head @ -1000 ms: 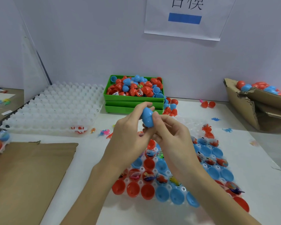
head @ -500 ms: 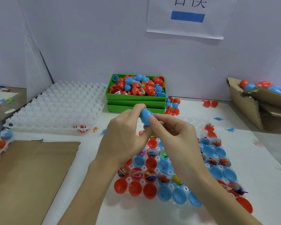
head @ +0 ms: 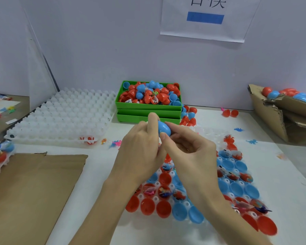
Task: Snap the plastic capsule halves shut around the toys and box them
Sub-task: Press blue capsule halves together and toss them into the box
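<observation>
- Capsule point(head: 164, 128), blue, sits raised above the table near the middle of the view, pinched between both hands.
- Left hand point(head: 141, 149) grips it from nine o'clock, fingers curled over its top and near side.
- Right hand point(head: 189, 147) grips it from three o'clock, thumb under its lower end and forefinger along its far edge.
- Whether the two halves are fully snapped together cannot be told; fingers cover the seam.
- Clear cell tray point(head: 210, 133) lies under the hands toward six o'clock, holding open red and blue capsule halves point(head: 237, 189), several with small toys point(head: 164, 191) in them.
- Green bin point(head: 148, 107), stacked on others like it, stands at twelve o'clock from the hands, heaped with red and blue halves.
- Loose halves lie just beside the bin at its three o'clock side.
- White empty tray stack point(head: 65, 117) sits at ten o'clock.
- Brown cardboard sheet point(head: 30, 191) lies flat at eight o'clock.
- Cardboard box point(head: 281, 124) at two o'clock holds closed red and blue capsules.
- Paper sign point(head: 205, 16) with a blue bar hangs on the wall at twelve o'clock.
</observation>
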The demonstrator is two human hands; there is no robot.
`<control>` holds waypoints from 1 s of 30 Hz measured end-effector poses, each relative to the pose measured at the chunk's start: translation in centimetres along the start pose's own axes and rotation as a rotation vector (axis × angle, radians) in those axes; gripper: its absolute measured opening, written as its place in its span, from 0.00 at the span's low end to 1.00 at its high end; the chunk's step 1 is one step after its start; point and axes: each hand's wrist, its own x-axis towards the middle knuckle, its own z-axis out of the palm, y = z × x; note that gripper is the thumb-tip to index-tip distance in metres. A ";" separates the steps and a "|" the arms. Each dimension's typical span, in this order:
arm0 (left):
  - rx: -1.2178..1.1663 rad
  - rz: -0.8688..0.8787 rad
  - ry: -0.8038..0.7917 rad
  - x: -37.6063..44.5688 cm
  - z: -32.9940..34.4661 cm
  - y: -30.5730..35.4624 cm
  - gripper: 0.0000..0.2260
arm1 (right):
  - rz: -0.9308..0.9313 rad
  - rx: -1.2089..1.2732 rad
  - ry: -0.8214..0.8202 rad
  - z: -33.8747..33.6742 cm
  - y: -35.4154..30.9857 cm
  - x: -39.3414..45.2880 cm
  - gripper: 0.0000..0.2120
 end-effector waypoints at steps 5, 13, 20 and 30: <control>-0.013 0.009 0.020 0.0 0.1 -0.1 0.15 | -0.086 -0.035 0.019 0.2 -0.1 -0.3 0.14; -0.091 -0.010 0.015 -0.1 0.1 -0.4 0.16 | -0.189 -0.074 0.052 0.5 0.1 -0.4 0.13; -0.158 -0.016 0.015 -0.2 0.4 -0.2 0.15 | -0.185 -0.054 0.090 0.7 0.6 -0.6 0.14; -0.221 -0.009 0.077 -0.4 0.4 -0.1 0.14 | -0.142 -0.001 0.030 0.8 0.4 -0.6 0.11</control>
